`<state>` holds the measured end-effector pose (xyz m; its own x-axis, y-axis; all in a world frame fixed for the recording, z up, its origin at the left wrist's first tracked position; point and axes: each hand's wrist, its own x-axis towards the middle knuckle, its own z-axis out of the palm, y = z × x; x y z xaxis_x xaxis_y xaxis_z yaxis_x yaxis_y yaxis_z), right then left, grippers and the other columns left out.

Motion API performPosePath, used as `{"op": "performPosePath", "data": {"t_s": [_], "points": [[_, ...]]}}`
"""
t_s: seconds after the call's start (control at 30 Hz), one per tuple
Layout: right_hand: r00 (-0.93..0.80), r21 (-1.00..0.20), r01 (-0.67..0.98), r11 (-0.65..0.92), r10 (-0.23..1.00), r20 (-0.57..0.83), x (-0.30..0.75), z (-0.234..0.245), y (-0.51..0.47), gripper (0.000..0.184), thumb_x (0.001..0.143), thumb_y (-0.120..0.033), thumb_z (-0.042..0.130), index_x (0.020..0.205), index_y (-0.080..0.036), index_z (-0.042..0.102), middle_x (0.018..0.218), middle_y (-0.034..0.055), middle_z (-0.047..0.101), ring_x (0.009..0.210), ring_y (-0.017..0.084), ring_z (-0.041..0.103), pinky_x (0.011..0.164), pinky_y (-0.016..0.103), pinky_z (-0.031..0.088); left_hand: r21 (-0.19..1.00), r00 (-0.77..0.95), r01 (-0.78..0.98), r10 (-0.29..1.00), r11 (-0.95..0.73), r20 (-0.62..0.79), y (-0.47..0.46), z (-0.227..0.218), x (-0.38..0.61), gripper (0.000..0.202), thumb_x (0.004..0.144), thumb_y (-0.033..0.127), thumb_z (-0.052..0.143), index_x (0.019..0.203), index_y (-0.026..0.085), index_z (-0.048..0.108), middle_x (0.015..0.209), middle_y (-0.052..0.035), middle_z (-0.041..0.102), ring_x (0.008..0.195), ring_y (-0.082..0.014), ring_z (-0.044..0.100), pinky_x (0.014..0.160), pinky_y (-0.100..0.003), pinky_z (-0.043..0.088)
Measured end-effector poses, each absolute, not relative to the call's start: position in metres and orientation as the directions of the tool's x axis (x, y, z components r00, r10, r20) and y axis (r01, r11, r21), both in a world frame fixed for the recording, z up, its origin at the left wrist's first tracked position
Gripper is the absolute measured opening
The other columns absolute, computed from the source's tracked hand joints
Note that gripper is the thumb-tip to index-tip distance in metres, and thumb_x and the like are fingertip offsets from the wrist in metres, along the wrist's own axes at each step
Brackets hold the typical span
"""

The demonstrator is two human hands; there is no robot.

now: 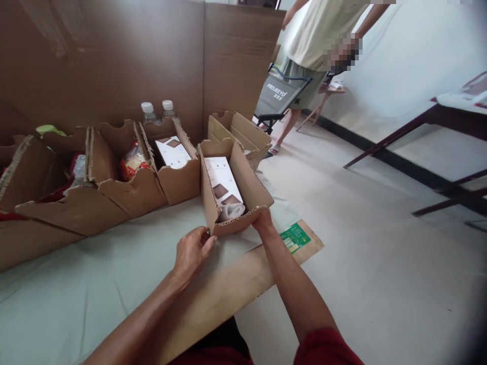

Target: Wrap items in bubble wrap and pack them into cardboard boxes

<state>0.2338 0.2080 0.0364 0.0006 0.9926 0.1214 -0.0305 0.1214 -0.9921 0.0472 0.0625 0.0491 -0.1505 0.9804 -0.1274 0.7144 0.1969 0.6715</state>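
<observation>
An open-topped cardboard box juts forward at the right end of a row of similar boxes. Inside it lie a white carton with brown diamond shapes and a translucent plastic-wrapped item. My left hand grips the box's lower front left corner, thumb and fingers bent around the edge. At the front right corner, my right hand holds the same box from the side, its fingers mostly hidden behind the cardboard.
Further left, cardboard compartments hold another white carton and a red-and-clear packet. Two white-capped bottles stand behind them, before a tall cardboard panel. A person stands beside a grey folding chair. The cloth-covered table ends at right.
</observation>
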Motion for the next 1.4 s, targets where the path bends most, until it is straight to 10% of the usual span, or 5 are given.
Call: {"op": "performPosePath", "data": {"t_s": [0.23, 0.93, 1.2, 1.4], "points": [[0.065, -0.993, -0.071, 0.095, 0.994, 0.090, 0.240, 0.019, 0.202, 0.065, 0.091, -0.075, 0.047, 0.105, -0.019, 0.077, 0.098, 0.0066, 0.079, 0.099, 0.027, 0.071, 0.084, 0.039, 0.057, 0.608, -0.162, 0.761, 0.974, 0.224, -0.157, 0.100, 0.056, 0.049, 0.021, 0.095, 0.037, 0.064, 0.097, 0.020, 0.076, 0.087, -0.0053, 0.078, 0.079, -0.0199, 0.070, 0.067, -0.028, 0.037], [0.034, -0.963, 0.208, 0.172, 0.983, 0.182, 0.242, 0.004, 0.196, 0.039, 0.079, -0.053, 0.069, 0.099, -0.020, 0.075, 0.129, 0.0148, 0.070, 0.116, 0.030, 0.066, 0.094, 0.042, 0.054, 0.549, -0.397, 0.745, 0.913, 0.380, -0.093, 0.198, 0.050, 0.051, 0.036, 0.104, 0.035, 0.047, 0.107, 0.013, 0.074, 0.104, -0.0224, 0.077, 0.098, -0.0322, 0.073, 0.081, -0.038, 0.050], [-0.016, -0.944, 0.247, 0.221, 0.975, 0.224, 0.234, 0.019, 0.182, 0.034, 0.082, -0.052, 0.066, 0.093, -0.021, 0.075, 0.095, 0.0101, 0.079, 0.089, 0.026, 0.072, 0.085, 0.043, 0.058, 0.743, -0.020, 0.669, 0.999, -0.024, 0.050, 0.073, 0.038, 0.037, 0.030, 0.078, 0.024, 0.072, 0.107, 0.021, 0.079, 0.138, -0.0115, 0.070, 0.137, -0.0334, 0.056, 0.115, -0.051, 0.044], [-0.209, -0.950, 0.161, 0.268, 0.950, 0.232, 0.192, 0.043, 0.147, 0.027, 0.089, -0.045, 0.066, 0.101, -0.023, 0.076, 0.093, 0.0076, 0.080, 0.085, 0.024, 0.074, 0.086, 0.043, 0.059, 0.997, 0.277, 0.074, 0.961, -0.030, 0.009, -0.040, 0.091, 0.021, 0.038, 0.099, 0.054, 0.054, 0.112, 0.029, 0.080, 0.107, -0.0096, 0.080, 0.105, -0.0294, 0.075, 0.091, -0.046, 0.060]]}}
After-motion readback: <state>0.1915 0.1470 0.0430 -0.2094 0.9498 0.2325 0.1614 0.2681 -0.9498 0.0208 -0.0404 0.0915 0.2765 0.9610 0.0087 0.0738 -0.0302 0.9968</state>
